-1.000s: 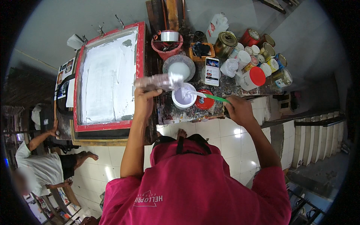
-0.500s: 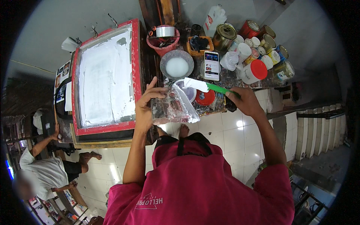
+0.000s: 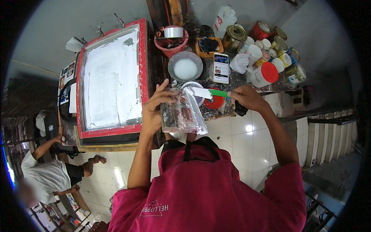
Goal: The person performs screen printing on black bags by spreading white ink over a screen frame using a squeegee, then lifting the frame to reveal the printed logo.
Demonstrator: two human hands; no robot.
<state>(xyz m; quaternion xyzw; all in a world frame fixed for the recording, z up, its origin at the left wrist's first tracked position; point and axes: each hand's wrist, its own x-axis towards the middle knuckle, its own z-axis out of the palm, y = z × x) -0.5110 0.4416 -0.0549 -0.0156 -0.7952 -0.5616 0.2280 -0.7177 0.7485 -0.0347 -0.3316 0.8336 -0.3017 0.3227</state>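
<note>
My left hand [image 3: 154,110] clasps a flat, smeared squeegee [image 3: 176,118], its edge thick with whitish paste; my right hand [image 3: 247,97] grips a slim green spatula [image 3: 218,93], its white-coated blade left of those fingers, near a round tub [image 3: 191,82] beyond

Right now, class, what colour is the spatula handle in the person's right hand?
Green: the spatula handle shows best in the head view.
</note>
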